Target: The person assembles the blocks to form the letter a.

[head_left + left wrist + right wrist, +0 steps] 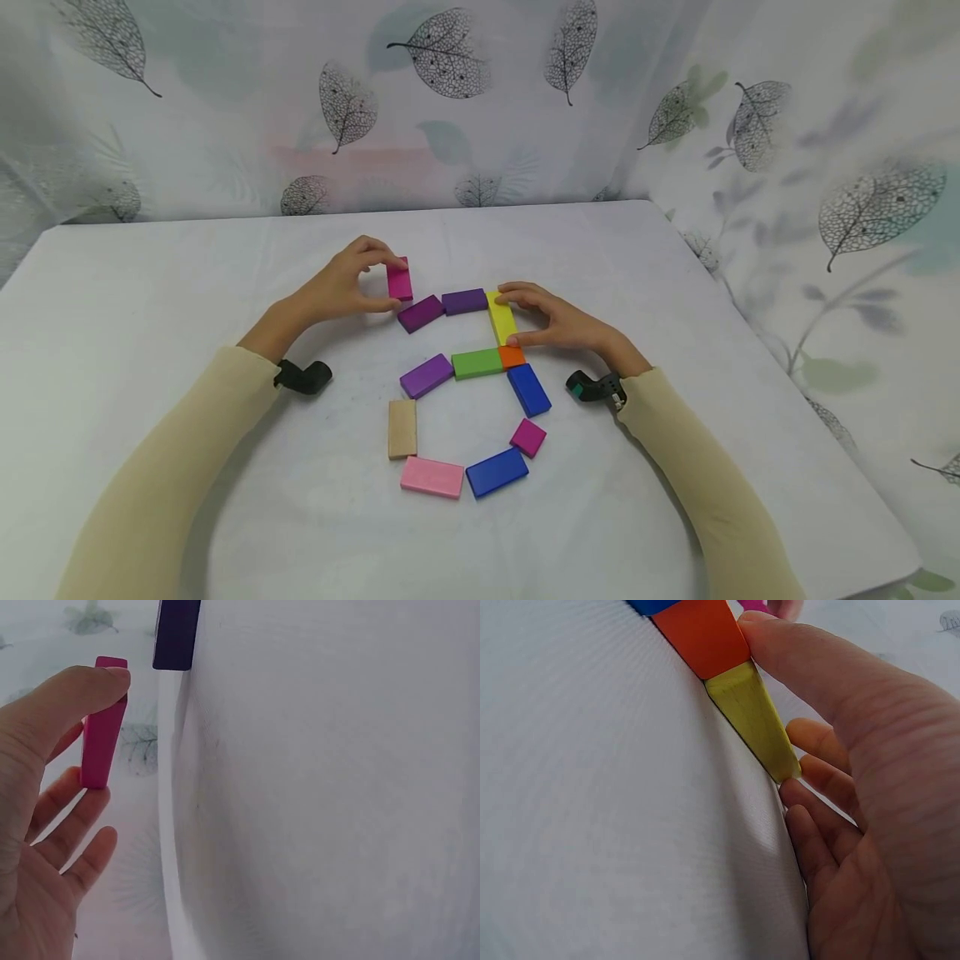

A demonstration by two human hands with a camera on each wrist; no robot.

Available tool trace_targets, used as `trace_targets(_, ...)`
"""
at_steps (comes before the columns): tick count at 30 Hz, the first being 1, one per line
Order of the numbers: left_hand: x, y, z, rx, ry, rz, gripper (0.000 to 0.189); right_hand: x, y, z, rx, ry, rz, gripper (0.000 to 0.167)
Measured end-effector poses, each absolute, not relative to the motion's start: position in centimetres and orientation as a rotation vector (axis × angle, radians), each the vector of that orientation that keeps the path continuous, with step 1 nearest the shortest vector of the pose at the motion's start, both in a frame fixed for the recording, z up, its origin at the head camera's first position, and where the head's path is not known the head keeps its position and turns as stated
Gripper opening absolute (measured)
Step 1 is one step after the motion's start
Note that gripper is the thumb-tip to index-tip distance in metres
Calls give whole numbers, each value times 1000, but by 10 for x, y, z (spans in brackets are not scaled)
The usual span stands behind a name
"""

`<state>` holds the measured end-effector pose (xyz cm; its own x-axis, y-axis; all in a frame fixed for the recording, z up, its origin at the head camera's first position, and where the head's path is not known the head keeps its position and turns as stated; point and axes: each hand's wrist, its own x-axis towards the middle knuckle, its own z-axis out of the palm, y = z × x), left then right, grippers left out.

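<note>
My left hand [337, 282] pinches a magenta block [103, 742] lengthwise between thumb and fingertips, at the upper left of a row of coloured blocks. Just beside it lies a plum block [421, 314], with a dark purple block [464, 302] to its right. On the other side, my right hand [558, 321] grips the yellow block [751, 716] by its two ends, the thumb near the orange block [512, 357]. The yellow block touches the orange one, and a green block [477, 363] adjoins that on the left.
Below, a ring continues with a purple block [427, 376], wooden block [402, 429], pink block [432, 477], blue block [497, 472], small magenta block [528, 437] and another blue block [529, 390]. All lie on a white-covered table [150, 283]; a leaf-patterned curtain [225, 100] hangs behind.
</note>
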<state>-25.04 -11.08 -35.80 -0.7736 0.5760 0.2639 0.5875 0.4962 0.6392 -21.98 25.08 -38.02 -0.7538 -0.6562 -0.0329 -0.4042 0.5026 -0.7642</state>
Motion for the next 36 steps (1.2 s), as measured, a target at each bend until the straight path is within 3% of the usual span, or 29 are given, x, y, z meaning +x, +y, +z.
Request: trace_targets(36,-207,-61,-328,-1392,-2641,-1032,49,-221,251,-382,-877,2424,-1126,61)
